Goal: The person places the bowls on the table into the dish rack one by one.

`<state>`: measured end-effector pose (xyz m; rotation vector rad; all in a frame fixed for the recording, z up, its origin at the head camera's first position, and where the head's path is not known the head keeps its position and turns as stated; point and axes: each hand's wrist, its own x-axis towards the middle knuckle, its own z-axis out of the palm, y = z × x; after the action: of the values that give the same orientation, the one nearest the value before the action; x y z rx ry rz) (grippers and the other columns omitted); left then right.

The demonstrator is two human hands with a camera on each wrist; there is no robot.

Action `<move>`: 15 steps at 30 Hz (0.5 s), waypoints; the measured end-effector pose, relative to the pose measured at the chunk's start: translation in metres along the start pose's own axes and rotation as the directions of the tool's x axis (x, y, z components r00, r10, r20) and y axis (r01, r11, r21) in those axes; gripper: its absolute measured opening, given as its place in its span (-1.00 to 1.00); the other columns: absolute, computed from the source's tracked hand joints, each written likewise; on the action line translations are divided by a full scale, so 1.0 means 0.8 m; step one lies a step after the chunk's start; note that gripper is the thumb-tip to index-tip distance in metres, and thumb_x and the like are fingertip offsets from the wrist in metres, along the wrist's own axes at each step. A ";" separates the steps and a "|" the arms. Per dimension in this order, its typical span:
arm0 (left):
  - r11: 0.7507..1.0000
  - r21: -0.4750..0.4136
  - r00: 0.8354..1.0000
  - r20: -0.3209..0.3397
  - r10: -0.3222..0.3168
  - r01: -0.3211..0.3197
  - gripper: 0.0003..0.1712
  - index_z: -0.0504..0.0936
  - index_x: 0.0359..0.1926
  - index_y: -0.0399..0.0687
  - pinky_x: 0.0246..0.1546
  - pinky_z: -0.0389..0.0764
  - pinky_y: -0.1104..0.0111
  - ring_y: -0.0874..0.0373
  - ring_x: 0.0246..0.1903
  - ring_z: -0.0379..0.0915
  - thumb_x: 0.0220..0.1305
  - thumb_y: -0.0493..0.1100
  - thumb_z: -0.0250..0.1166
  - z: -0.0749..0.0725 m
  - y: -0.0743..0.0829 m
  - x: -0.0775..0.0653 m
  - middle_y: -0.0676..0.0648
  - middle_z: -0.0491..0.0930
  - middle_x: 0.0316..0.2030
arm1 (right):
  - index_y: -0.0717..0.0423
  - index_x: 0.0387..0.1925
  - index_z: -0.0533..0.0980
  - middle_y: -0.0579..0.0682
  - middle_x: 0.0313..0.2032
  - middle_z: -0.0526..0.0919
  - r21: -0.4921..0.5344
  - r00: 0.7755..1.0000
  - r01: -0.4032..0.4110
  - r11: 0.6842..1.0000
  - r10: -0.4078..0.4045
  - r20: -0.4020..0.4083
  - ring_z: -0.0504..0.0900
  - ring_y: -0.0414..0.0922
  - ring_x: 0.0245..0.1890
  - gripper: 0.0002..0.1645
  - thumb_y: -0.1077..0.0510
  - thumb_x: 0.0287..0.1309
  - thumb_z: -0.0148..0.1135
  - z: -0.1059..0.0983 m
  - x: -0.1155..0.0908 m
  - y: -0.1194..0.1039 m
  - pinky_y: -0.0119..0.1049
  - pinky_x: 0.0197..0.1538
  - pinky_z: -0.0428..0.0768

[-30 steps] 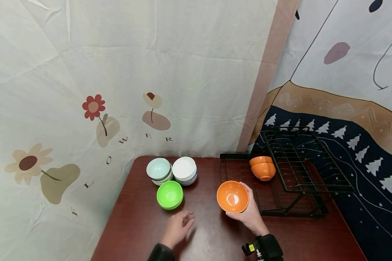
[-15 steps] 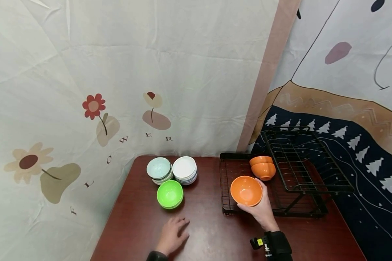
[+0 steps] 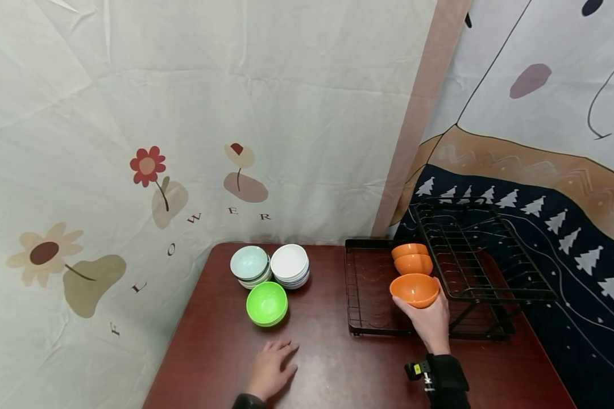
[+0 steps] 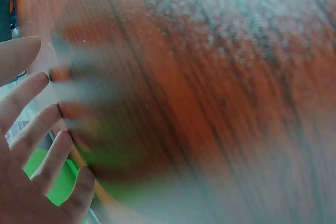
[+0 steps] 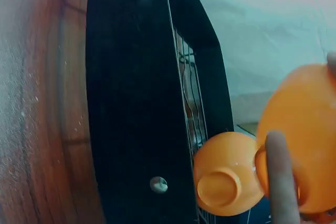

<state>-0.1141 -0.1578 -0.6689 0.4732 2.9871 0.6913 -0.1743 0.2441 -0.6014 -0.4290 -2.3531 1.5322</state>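
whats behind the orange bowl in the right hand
Two more orange bowls, tilted in the black dish rack. In the head view, the held bowl covers the nearer one's bottom edge and the rack wires below it.

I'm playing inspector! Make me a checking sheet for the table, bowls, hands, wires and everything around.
Surface: brown table, shiny in places.
Job's things: orange bowl, tilted, at the lower tier of the black rack; contact unclear. Two other orange bowls sit there.
Clutter: pale blue bowl and white bowl topping stacks, green bowl in front.
Hands: right hand grips the orange bowl; left hand, fingers outstretched, holds nothing.
Cables: nothing seen.
Surroundings: hanging cloth, printed with flowers and trees.
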 end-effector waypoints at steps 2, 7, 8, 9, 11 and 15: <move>1.000 -0.002 1.000 -0.003 0.000 0.000 -0.52 0.80 0.27 0.09 0.17 0.68 -0.17 -0.20 0.22 0.62 0.35 -0.03 0.56 0.000 0.000 0.000 -0.12 0.75 0.27 | 0.21 0.74 0.10 0.38 0.48 0.47 -0.063 1.000 -0.002 0.998 0.002 -0.011 0.65 0.25 0.26 0.34 -0.08 0.17 0.71 -0.004 0.003 0.001 0.14 0.25 0.68; 1.000 -0.002 1.000 -0.017 0.003 -0.003 -0.51 0.80 0.26 0.09 0.13 0.68 -0.16 -0.17 0.20 0.62 0.33 -0.04 0.57 0.000 0.001 -0.001 -0.11 0.75 0.26 | 0.18 0.51 0.40 0.30 0.05 0.76 -0.176 0.998 -0.070 0.982 0.070 -0.009 0.85 -0.01 -0.33 0.10 -0.34 0.19 0.63 -0.008 0.012 0.003 -0.23 -0.21 0.80; 1.000 -0.002 1.000 -0.018 0.004 -0.004 -0.51 0.80 0.26 0.09 0.13 0.68 -0.16 -0.17 0.19 0.62 0.33 -0.04 0.57 0.000 0.001 -0.001 -0.11 0.75 0.26 | 0.16 0.43 0.45 0.28 -0.02 0.79 -0.187 0.996 -0.089 0.978 0.090 -0.003 0.83 -0.05 -0.41 0.05 -0.38 0.19 0.61 -0.009 0.014 0.003 -0.27 -0.27 0.76; 1.000 -0.002 1.000 -0.019 0.004 -0.004 -0.51 0.80 0.26 0.10 0.12 0.68 -0.16 -0.17 0.19 0.62 0.32 -0.04 0.57 0.000 0.001 -0.001 -0.11 0.75 0.26 | 0.14 0.36 0.49 0.26 -0.08 0.81 -0.197 0.993 -0.113 0.974 0.116 0.004 0.82 -0.07 -0.45 -0.01 -0.42 0.19 0.59 -0.009 0.016 0.002 -0.29 -0.30 0.74; 1.000 -0.003 1.000 -0.017 0.002 -0.002 -0.51 0.80 0.26 0.10 0.12 0.69 -0.16 -0.17 0.19 0.62 0.33 -0.03 0.57 0.000 0.000 -0.001 -0.11 0.75 0.26 | 0.10 0.22 0.54 0.23 -0.13 0.83 -0.212 0.986 -0.159 0.964 0.166 0.015 0.82 -0.07 -0.46 -0.07 -0.50 0.16 0.56 -0.009 0.023 0.002 -0.27 -0.31 0.72; 1.000 -0.006 1.000 -0.008 -0.001 0.001 -0.51 0.80 0.27 0.11 0.12 0.68 -0.17 -0.18 0.21 0.62 0.34 -0.03 0.57 0.001 0.000 0.000 -0.11 0.75 0.26 | 0.16 0.24 0.53 0.33 0.07 0.69 -0.229 0.969 -0.232 0.945 0.246 0.032 0.79 -0.04 -0.43 0.06 -0.60 0.12 0.51 -0.011 0.040 0.002 -0.22 -0.32 0.74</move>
<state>-0.1141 -0.1575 -0.6695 0.4693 2.9915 0.7028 -0.1993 0.2650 -0.5966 -0.7568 -2.6130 1.3972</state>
